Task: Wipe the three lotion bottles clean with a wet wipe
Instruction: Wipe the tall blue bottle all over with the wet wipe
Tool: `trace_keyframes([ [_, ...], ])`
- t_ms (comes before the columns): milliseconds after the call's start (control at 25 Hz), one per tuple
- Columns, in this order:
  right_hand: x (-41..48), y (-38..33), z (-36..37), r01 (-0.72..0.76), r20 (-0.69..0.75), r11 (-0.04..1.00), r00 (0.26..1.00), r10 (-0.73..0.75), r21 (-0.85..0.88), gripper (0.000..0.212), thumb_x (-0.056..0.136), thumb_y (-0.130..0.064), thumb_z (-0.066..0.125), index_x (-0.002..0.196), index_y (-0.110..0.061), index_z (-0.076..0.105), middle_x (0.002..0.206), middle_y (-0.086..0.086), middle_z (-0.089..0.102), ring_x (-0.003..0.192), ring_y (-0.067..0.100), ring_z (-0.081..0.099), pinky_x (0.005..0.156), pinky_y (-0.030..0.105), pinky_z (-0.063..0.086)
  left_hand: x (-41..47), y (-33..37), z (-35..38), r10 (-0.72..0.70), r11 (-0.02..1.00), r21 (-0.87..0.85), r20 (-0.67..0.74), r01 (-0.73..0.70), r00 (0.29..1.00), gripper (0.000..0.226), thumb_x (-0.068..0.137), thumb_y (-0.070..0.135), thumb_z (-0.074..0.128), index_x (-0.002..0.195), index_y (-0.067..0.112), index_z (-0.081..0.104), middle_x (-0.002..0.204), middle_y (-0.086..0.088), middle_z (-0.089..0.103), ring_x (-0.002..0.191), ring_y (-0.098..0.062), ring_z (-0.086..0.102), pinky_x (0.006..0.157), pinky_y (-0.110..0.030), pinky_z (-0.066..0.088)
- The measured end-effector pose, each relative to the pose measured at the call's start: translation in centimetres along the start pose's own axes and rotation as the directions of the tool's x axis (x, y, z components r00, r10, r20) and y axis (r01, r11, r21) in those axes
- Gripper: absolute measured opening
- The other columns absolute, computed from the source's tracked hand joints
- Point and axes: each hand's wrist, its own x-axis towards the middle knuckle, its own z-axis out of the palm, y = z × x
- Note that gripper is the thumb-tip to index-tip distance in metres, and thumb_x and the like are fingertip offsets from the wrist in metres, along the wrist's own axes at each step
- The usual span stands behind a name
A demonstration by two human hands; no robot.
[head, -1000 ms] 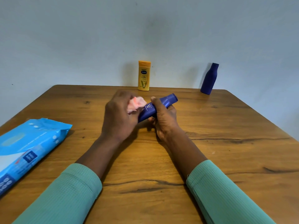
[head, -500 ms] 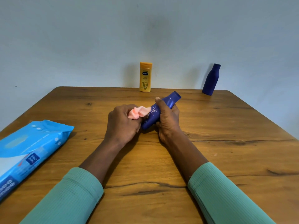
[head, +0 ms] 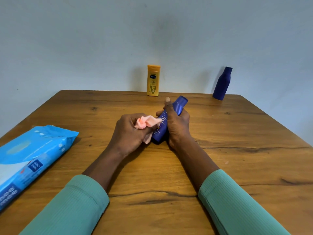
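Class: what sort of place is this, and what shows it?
Likely a plain room at home: a wooden table against a bare pale wall, a yellow lotion bottle at its far edge, a wet-wipe pack on it.

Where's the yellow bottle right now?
In the head view the yellow bottle stands upright at the far edge of the table, about centre, left of the dark blue bottle near the far right corner.

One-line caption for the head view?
Right hand grips a blue bottle while the left hand holds a pink wipe to it; a yellow bottle and a navy bottle stand behind.
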Motion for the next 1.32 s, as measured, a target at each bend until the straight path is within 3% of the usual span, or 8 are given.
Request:
trace_keyframes([
  [360,0.1,-0.1,0.0,-0.025,-0.004,0.999,1.0,0.025,-0.032,0.03,0.098,-0.041,0.071,0.107,-0.017,0.055,0.081,0.007,0.07,0.073,0.018,0.069,0.074,0.038,0.062,0.8,-0.2,-0.6,-0.09,0.995,-0.034,0.016,0.091,0.996,0.02,0.085,0.028,0.082,0.104,0.024,0.08,0.097,0.005,0.08,0.096,-0.014,0.074,0.073,-0.031,0.057],
  [520,0.1,-0.1,0.0,-0.002,-0.003,0.998,1.0,0.001,-0.059,0.028,0.099,-0.043,0.07,0.103,-0.019,0.055,0.08,0.008,0.07,0.072,0.019,0.068,0.079,0.042,0.061,0.0,-0.2,-0.7,-0.081,0.992,-0.081,0.128,0.092,0.988,0.026,0.083,0.029,0.083,0.105,0.016,0.081,0.095,0.0,0.081,0.09,-0.014,0.073,0.072,-0.032,0.054],
  [640,0.2,0.1,0.4,-0.028,-0.058,0.998,0.998,0.025,-0.053,0.03,0.097,-0.046,0.071,0.101,-0.022,0.053,0.083,0.008,0.071,0.076,0.021,0.071,0.086,0.048,0.064,-0.1,-0.3,-0.4,-0.039,0.999,-0.02,-0.017,0.039,0.999,0.024,0.084,0.027,0.084,0.106,0.019,0.08,0.096,0.004,0.081,0.093,-0.014,0.075,0.074,-0.033,0.056],
  [720,0.5,-0.3,0.2,-0.133,-0.113,0.989,0.984,0.14,0.07,0.032,0.097,-0.046,0.072,0.105,-0.02,0.055,0.084,0.008,0.073,0.076,0.022,0.073,0.082,0.047,0.065,-0.2,-0.2,0.3,-0.048,0.99,-0.14,-0.121,0.031,0.992,0.026,0.084,0.022,0.084,0.109,0.017,0.079,0.1,0.002,0.081,0.096,-0.016,0.076,0.078,-0.036,0.061],
  [840,1.1,-1.5,-0.5,-0.257,-0.077,0.833,0.939,0.335,0.491,0.05,0.096,-0.041,0.074,0.13,-0.009,0.057,0.091,0.013,0.073,0.076,0.025,0.074,0.063,0.042,0.066,-0.1,0.2,1.2,-0.128,0.91,-0.414,-0.205,0.033,0.97,0.032,0.083,0.009,0.082,0.115,0.013,0.077,0.105,-0.004,0.081,0.102,-0.024,0.076,0.08,-0.042,0.063],
  [920,1.4,-1.6,-0.7,-0.247,-0.066,0.797,0.939,0.337,0.552,0.057,0.096,-0.042,0.074,0.135,-0.005,0.057,0.095,0.015,0.073,0.081,0.027,0.074,0.066,0.043,0.067,-0.2,0.8,1.9,-0.051,0.926,-0.374,-0.232,-0.041,0.971,0.032,0.082,0.009,0.083,0.114,0.012,0.077,0.103,-0.002,0.08,0.101,-0.021,0.076,0.078,-0.036,0.063],
  [1120,1.9,-0.7,-0.9,-0.269,-0.013,0.764,0.94,0.341,0.586,0.067,0.09,-0.048,0.079,0.133,0.0,0.059,0.106,0.017,0.071,0.096,0.031,0.071,0.1,0.054,0.059,-1.0,2.5,3.5,0.223,0.966,-0.097,-0.169,-0.241,0.96,0.029,0.083,0.017,0.084,0.111,0.015,0.077,0.102,0.006,0.078,0.096,-0.008,0.073,0.071,-0.018,0.057],
  [1320,1.6,-1.1,-1.1,-0.24,-0.023,0.755,0.947,0.32,0.61,0.05,0.096,-0.038,0.074,0.13,-0.004,0.061,0.088,0.013,0.069,0.078,0.025,0.068,0.081,0.044,0.061,-1.0,2.2,3.6,0.17,0.984,-0.012,-0.238,-0.178,0.956,0.035,0.083,0.027,0.083,0.115,0.015,0.076,0.105,0.005,0.077,0.097,-0.007,0.072,0.071,-0.023,0.061],
])
